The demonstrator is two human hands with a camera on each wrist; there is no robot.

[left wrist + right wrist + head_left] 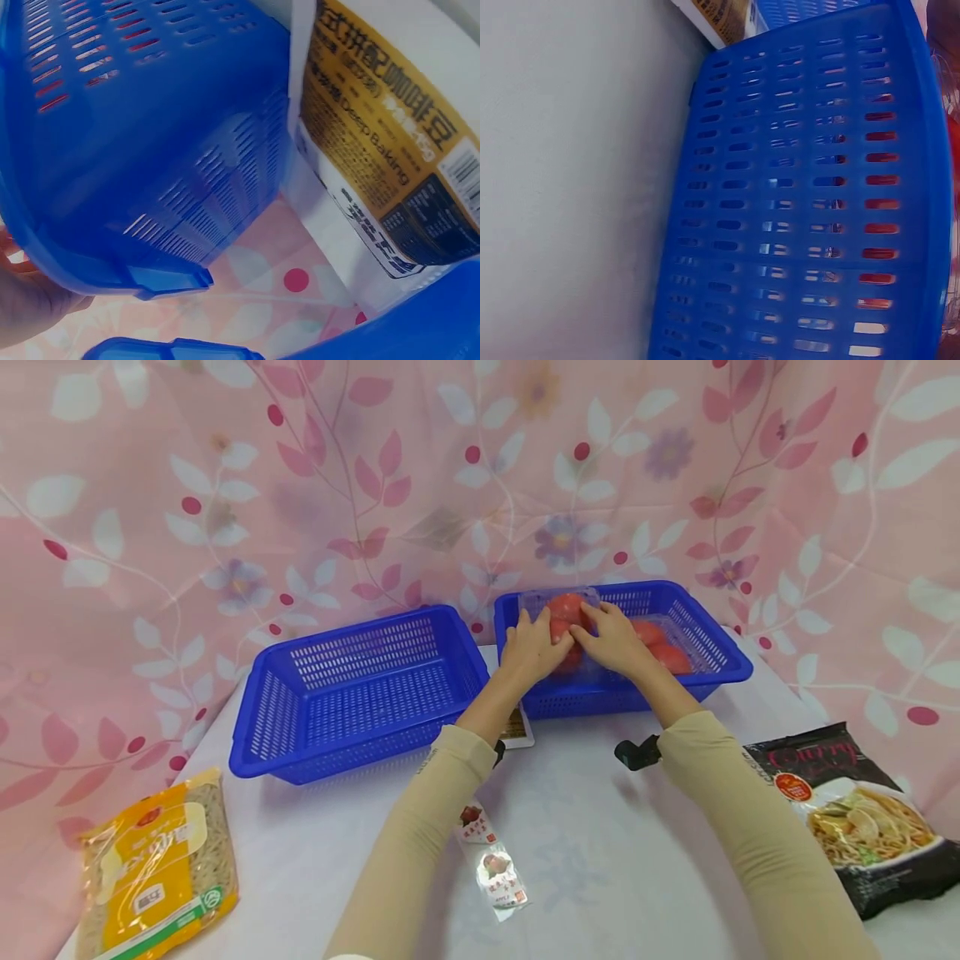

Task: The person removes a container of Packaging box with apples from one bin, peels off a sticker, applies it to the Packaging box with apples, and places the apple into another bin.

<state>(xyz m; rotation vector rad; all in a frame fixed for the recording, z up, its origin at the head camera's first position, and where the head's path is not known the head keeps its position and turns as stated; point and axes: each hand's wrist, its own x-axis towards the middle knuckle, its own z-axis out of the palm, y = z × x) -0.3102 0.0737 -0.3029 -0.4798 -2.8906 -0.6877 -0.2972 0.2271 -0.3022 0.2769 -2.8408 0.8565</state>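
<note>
Both left hand (531, 647) and right hand (613, 641) grip a clear plastic box (535, 600) in the right blue perforated basket (596, 700), apparently positioning it; any shift calls for level support.

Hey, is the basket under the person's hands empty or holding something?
Holding something: in the head view, red tomatoes show inside the blue basket, just right of the right hand.

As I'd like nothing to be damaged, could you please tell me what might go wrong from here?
The left hand and right hand hold a clear tub of red fruit, so pressing hard could bruise the fruit. The tub is inside the right basket and might catch the rim if lifted too low. The coffee pack shows just beside the left forearm in the head view, so a low sweep might knock it.
</note>
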